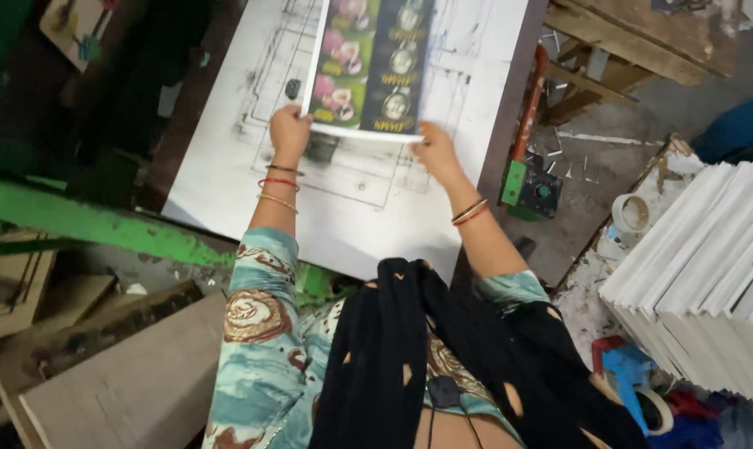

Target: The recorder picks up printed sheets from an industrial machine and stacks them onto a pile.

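Pinched at its near corners by the left hand (289, 129) and right hand (433, 150), the light, floppy printed sheet (368, 62) is held over the white table (360, 208) at upper centre.

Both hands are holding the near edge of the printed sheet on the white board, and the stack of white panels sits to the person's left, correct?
Not quite. The head view shows the stack of white panels on the person's right, not left. The left hand and right hand do hold the printed sheet by its near edge over the white board.
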